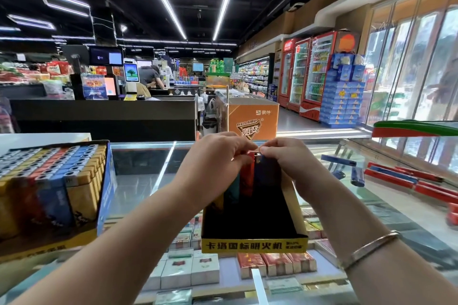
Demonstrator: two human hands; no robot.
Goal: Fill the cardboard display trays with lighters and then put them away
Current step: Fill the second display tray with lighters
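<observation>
A yellow-fronted cardboard display tray (254, 245) stands on the glass counter in front of me, dark inside. A few lighters (247, 176) stand upright in a row at its far end: yellow, teal, red and dark blue. My left hand (215, 156) has its fingers curled over their tops. My right hand (285, 156) pinches the top of the dark blue lighter (266, 173) at the right end of the row. A full tray of lighters (52, 181) stands at the left.
Loose blue lighters (357, 177) lie on the glass to the right, beside red cartons (406, 178). Cigarette packs (205, 270) show under the glass counter top (138, 181). An orange freezer box (252, 119) and a black checkout counter (104, 116) stand beyond.
</observation>
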